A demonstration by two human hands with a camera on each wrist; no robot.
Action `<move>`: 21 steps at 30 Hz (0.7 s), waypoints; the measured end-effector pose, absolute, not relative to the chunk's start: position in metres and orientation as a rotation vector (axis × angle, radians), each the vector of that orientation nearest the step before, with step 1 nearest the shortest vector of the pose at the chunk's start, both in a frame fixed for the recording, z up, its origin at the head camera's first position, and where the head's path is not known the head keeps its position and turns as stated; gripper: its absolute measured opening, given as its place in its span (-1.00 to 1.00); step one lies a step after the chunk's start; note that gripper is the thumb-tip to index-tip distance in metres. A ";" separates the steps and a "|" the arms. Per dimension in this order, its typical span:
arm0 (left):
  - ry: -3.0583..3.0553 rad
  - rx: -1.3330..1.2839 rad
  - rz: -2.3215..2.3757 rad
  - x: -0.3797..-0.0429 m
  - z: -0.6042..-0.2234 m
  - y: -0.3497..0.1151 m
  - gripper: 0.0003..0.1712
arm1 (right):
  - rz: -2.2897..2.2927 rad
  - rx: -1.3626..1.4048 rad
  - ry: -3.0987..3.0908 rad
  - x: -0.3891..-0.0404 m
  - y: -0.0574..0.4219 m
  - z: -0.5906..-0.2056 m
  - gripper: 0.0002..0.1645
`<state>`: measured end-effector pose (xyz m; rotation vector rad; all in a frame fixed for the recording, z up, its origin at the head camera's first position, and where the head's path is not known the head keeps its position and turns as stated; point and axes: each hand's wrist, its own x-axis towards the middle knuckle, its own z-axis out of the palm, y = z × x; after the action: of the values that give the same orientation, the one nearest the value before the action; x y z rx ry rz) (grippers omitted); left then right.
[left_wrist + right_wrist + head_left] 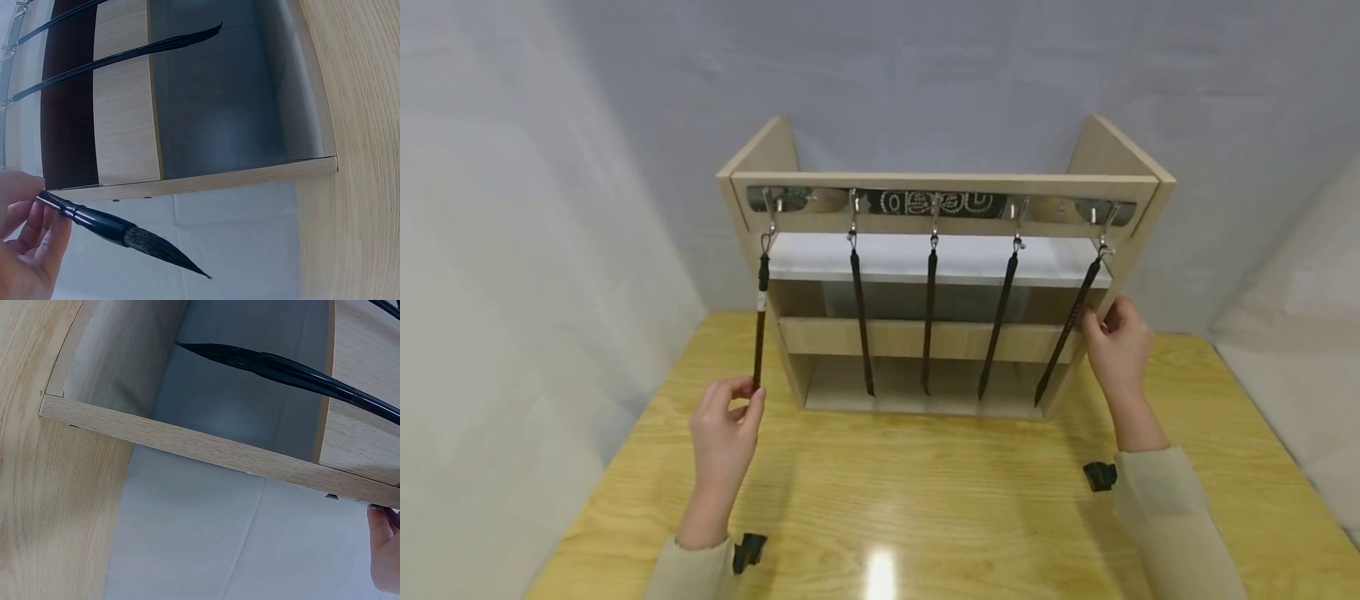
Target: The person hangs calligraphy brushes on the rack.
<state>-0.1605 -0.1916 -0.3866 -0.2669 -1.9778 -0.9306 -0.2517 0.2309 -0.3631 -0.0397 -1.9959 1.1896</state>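
Observation:
In the head view my left hand (722, 437) pinches the lower handle of a calligraphy brush (760, 333). The brush hangs by its loop from the leftmost hook (771, 218) of a wooden shelf unit (790, 337). In the left wrist view, the brush's dark bristles (165, 247) point away from the fingers, outside the side panel. My right hand (1122, 346) holds the front edge of the unit's right side panel, close to the rightmost brush (1075, 312). The right wrist view shows only part of that hand (384, 550) at the panel's outer edge.
Several hooks run along a shiny metal rail (1060, 210) on the unit's front. Three more brushes hang between the outer ones, including a middle brush (929, 317). The unit stands on a wood-grain table (880, 483), with pale cloth (887, 75) behind.

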 end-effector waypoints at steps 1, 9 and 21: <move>-1.976 -0.268 -0.930 -0.161 -0.387 -0.192 -0.84 | 1.192 -0.043 -1.996 -0.252 0.231 -0.363 -0.80; -1.957 -0.278 -0.948 -0.166 -0.385 -0.189 -0.85 | 1.216 -0.045 -1.981 -0.252 0.229 -0.361 -0.78; -1.991 -0.266 -0.970 -0.171 -0.392 -0.189 -0.85 | 1.241 -0.027 -1.975 -0.252 0.230 -0.362 -0.78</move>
<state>-0.1707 -0.1888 -0.3919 -0.2656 -1.9911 -0.9702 -0.2523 0.2302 -0.3621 -0.0271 -1.9751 1.2406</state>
